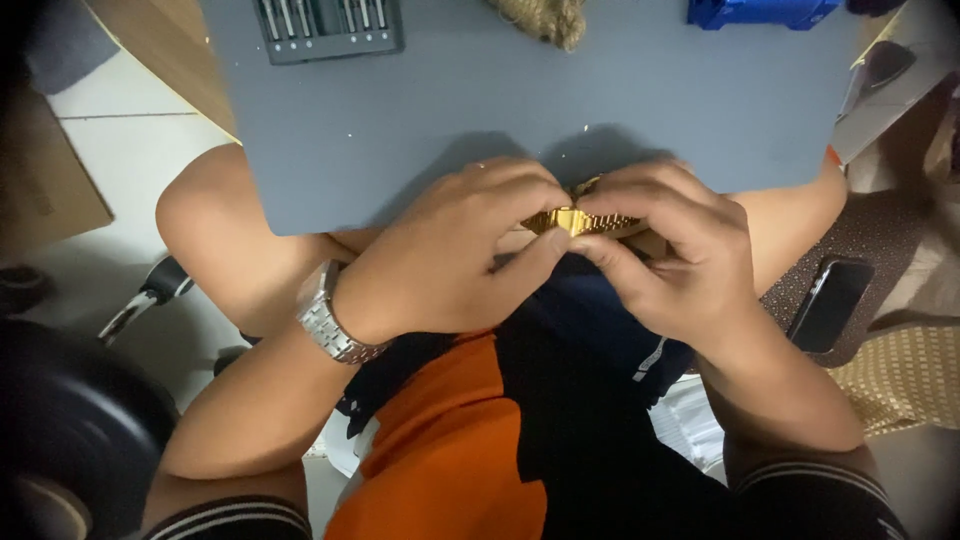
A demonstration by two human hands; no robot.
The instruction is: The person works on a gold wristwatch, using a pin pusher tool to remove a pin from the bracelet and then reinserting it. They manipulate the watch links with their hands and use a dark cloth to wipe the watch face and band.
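Both hands meet over my lap at the near edge of a grey mat (pixel 600 110). Between them is a gold metal watch band (pixel 575 220), pinched from both sides. My left hand (pixel 455 250) grips its left end with thumb and fingers; a silver wristwatch (pixel 328 322) is on that wrist. My right hand (pixel 665 250) grips the right end, fingers curled over the top. Most of the gold band is hidden under the fingers.
A dark tray of screwdriver bits (pixel 330 28) lies at the mat's far left. A frayed tan rope end (pixel 545 20) and a blue plastic box (pixel 760 12) sit at the far edge. A black phone (pixel 830 300) rests on the patterned seat at right.
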